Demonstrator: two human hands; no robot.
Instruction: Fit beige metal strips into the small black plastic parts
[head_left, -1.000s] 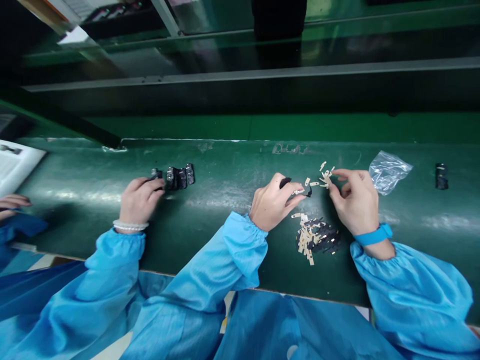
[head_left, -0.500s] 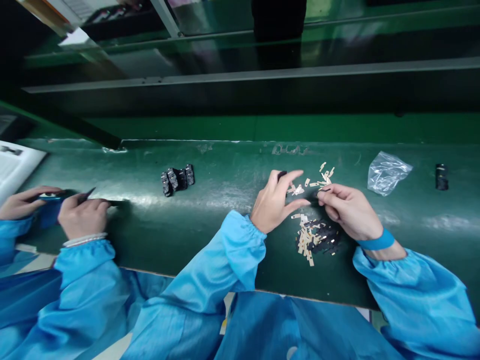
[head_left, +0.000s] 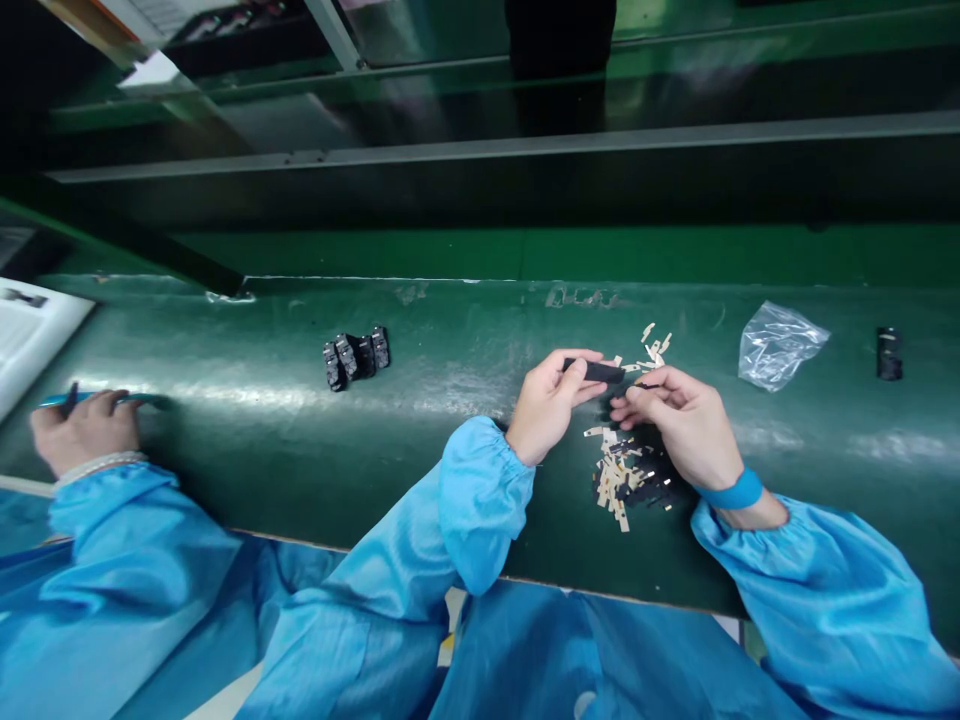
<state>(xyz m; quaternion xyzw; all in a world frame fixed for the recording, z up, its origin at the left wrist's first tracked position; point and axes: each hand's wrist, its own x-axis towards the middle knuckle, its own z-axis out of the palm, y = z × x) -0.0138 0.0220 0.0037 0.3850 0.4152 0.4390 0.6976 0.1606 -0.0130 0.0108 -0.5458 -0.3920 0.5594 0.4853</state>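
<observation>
My left hand [head_left: 551, 405] pinches a small black plastic part [head_left: 598, 371] between thumb and fingers, held just above the green bench [head_left: 450, 420]. My right hand [head_left: 679, 425] is closed in a pinch right beside it, fingertips near the part's right end; what it holds is too small to name. Under my right hand lies a heap of small tan and black contact pieces [head_left: 626, 480]. A few more tan pieces [head_left: 651, 345] lie scattered beyond the hands.
A cluster of black parts [head_left: 356, 357] sits left of centre. A crumpled clear plastic bag [head_left: 776, 345] and a single black part [head_left: 889, 353] lie at the right. A co-worker's hand [head_left: 86, 430] in a blue sleeve rests at far left, near a white sheet [head_left: 30, 325].
My hands came together over the heap, the left now gripping the black part lengthwise. The co-worker's hand drew back from the black cluster to the far left.
</observation>
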